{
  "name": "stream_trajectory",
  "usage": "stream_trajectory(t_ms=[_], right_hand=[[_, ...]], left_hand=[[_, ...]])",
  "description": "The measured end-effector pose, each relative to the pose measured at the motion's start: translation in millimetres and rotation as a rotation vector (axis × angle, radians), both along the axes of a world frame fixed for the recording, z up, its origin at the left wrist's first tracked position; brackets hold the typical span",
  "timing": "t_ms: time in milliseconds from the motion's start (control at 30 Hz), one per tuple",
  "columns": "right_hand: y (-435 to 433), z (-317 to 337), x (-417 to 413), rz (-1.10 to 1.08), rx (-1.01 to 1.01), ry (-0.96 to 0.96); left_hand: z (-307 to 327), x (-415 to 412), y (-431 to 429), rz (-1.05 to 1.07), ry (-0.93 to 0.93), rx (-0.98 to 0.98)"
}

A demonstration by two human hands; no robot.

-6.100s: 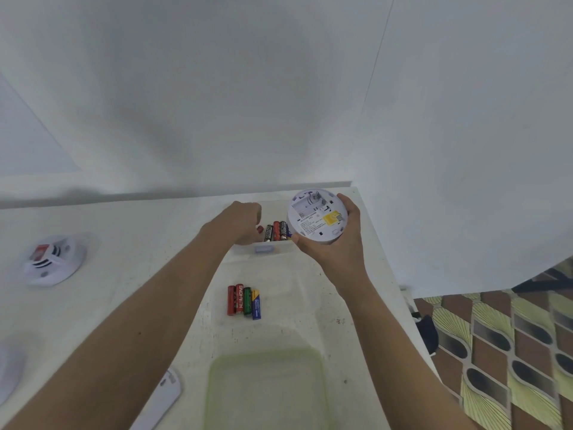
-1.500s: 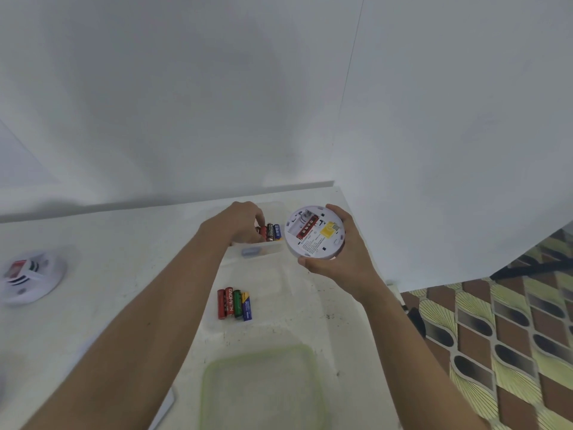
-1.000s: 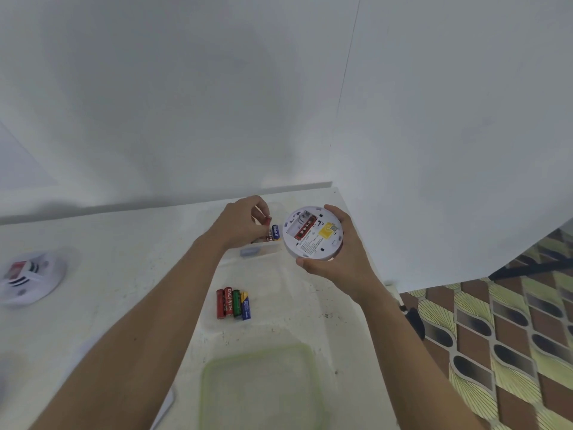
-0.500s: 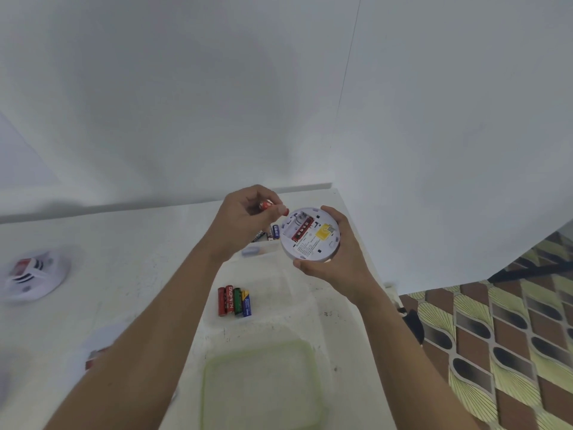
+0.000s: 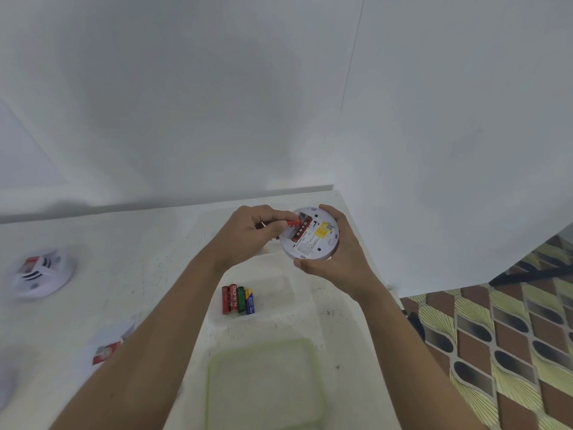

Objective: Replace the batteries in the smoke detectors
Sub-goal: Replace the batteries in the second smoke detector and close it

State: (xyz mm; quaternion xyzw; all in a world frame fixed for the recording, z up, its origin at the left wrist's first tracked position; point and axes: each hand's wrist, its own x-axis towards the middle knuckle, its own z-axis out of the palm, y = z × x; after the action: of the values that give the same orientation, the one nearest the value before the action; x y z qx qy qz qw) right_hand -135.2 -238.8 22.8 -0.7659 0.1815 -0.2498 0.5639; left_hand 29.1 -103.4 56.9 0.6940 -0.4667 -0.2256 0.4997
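pinching red battery [image 5: 293, 223] at smoke detector [image 5: 310, 240]

White table [image 5: 139, 243], speckled with dark spots, runs to the wall on the far side; its right edge drops off to a patterned floor. Far left: white smoke detector [image 5: 42, 276], slotted, red label on top, blurred. Near left: a flat white piece with a red label [image 5: 108, 346], too blurred to identify. Centre: clear plastic tray [image 5: 279, 293] holding four batteries [image 5: 238, 300] side by side at its left end, two red, one green, one blue and yellow. Just near of it: translucent green-rimmed container [image 5: 266, 386], cut by the near edge.
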Motion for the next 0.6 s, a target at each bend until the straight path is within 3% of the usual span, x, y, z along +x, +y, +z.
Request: stream_trajectory(t_ms=[200, 600], right_hand=[[7.3, 5.2, -1.6, 0.012, 0.028, 0.019], [12.6, 17.2, -8.5, 0.039, -0.022, 0.056]], left_hand=[[4.6, -1.7, 5.3, -0.014, -0.064, 0.066], [-3.2, -2.9, 22.0, -0.17, 0.297, 0.162]])
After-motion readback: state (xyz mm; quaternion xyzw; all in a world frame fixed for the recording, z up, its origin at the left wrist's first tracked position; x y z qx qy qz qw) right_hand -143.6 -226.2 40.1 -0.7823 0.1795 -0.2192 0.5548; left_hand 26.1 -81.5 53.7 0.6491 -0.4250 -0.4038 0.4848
